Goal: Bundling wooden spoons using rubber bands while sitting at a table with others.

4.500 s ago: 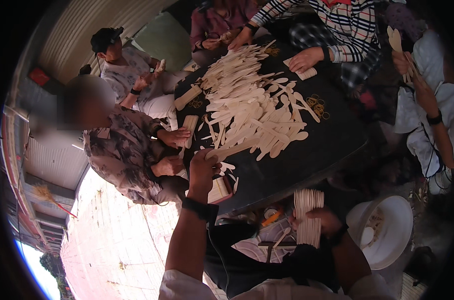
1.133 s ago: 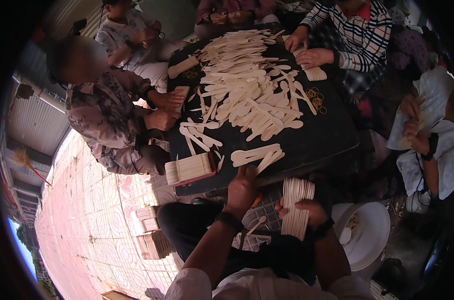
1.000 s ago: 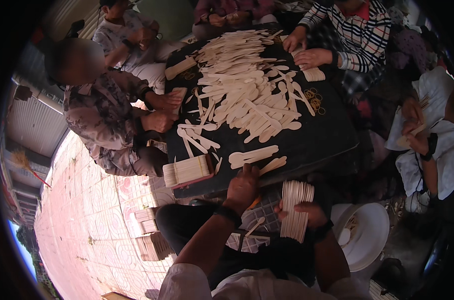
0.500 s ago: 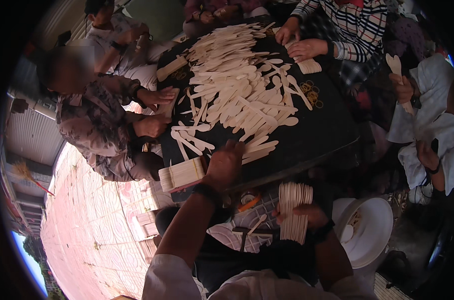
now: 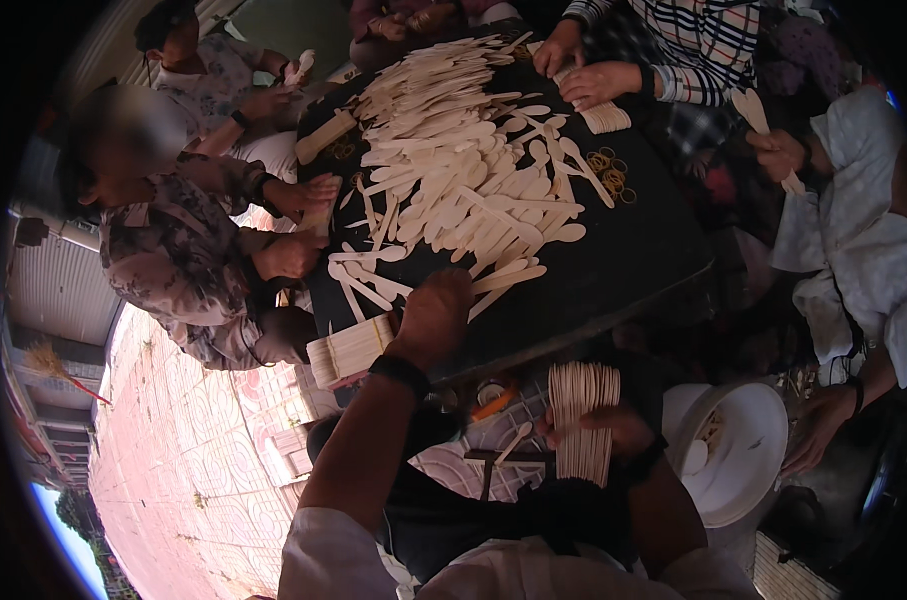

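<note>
My right hand (image 5: 623, 432) is closed around a thick upright stack of wooden spoons (image 5: 581, 420) in front of my lap. Over the near edge of the black table, my left hand (image 5: 436, 308) is curled, its back toward me. It is beside a few wooden spoons (image 5: 508, 278) at the near end of the pile; its fingertips, and anything in them, are hidden. Just left of that hand lies a banded bundle of wooden sticks (image 5: 348, 348). The large loose pile of wooden spoons (image 5: 453, 150) spreads across the table (image 5: 613, 270).
Rubber bands (image 5: 609, 175) lie on the table's right side. A white bucket (image 5: 743, 470) stands to my right, with a few pale pieces inside. An orange-and-white tape roll (image 5: 491, 400) sits below the table edge. Other people work around the table, near hands (image 5: 295, 250) at left.
My left hand has shifted slightly left in view, still by the near spoons. My right hand keeps the stack. The person at right has lowered one hand beside the bucket.
</note>
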Tool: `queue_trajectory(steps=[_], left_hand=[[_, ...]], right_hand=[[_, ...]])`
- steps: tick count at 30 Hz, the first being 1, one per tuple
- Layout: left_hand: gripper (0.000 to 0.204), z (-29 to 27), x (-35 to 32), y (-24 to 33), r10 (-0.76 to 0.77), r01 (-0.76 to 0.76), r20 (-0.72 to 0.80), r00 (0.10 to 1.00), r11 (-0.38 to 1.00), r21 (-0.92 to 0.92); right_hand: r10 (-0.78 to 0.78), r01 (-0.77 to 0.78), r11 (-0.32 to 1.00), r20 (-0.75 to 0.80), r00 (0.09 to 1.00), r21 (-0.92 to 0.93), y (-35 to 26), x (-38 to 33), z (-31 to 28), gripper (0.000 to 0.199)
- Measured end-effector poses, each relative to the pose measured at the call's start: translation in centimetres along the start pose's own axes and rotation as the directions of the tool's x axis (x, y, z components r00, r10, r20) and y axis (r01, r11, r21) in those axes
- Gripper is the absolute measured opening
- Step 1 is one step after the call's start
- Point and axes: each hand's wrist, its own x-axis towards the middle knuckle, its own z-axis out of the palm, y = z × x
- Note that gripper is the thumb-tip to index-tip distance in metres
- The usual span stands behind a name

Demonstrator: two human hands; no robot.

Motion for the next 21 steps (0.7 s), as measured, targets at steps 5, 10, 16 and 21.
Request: queue_trajectory(steps=[5,10,16,21], left_hand=[[0.009,-4.6,0.1,0.8,-0.405,0.292,0.143,0.903,0.334,-0.896],[0.015,-5.2,-6.1,5.0,-0.262,0.333,0.397,0.88,-0.257,-0.907],[0.028,-2.7,-15.9,10.6,0.155,0.575,0.582,0.799,-0.483,-0.661],[0.025,-2.5,-20.0,13.2,0.384,0.69,0.575,0.722,-0.338,-0.64]], right_hand=[[-0.032,0.032,0.999,-0.029,0.999,-0.031,0.0,-0.1,-0.1,0.047],[-0.15,0.15,0.989,-0.125,0.981,-0.014,0.2,-0.7,0.4,0.051],[-0.294,0.221,0.762,-0.02,0.956,-0.609,-1.1,-3.8,9.5,0.04],[-0.174,0.315,0.195,0.283,0.943,-0.929,-0.5,-2.4,14.0,0.034]])
